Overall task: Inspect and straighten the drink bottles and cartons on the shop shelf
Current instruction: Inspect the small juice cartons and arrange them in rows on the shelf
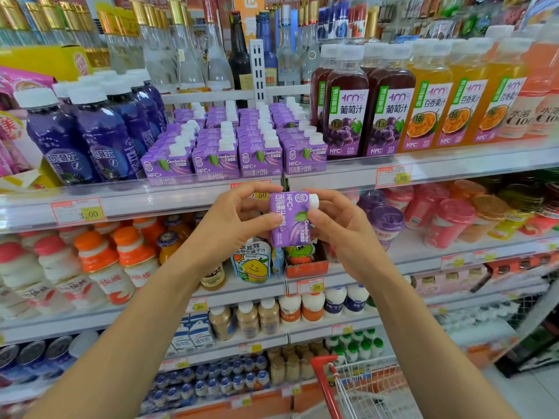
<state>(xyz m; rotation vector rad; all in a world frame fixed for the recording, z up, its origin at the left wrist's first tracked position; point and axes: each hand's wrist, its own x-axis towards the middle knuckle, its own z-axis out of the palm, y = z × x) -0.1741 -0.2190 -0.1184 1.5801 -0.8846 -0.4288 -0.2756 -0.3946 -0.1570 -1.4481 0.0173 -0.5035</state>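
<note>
Holding one small purple carton (289, 218) out in front of the shelf (181, 193), the person has it turned on its side, white cap pointing right, print facing them. The left hand (234, 220) pinches its left edge between thumb and fingers; the right hand (338, 225) is closed on the cap end. So each grip is gripping the carton, which hangs in the air just below the shelf lip, clear of the rows.

By my reckoning this is the inspecting step for one carton, with the putting back not yet done. The matching cartons (234, 146) on the shelf stand in four front-facing columns, neat and squared; how deep each runs I cannot count. To their left I count about four dark blue bottles (90, 137) up front; to the right, two grape juice bottles (369, 110) and three orange-yellow bottles (453, 113), all upright. Lower shelves look untouched.
</note>
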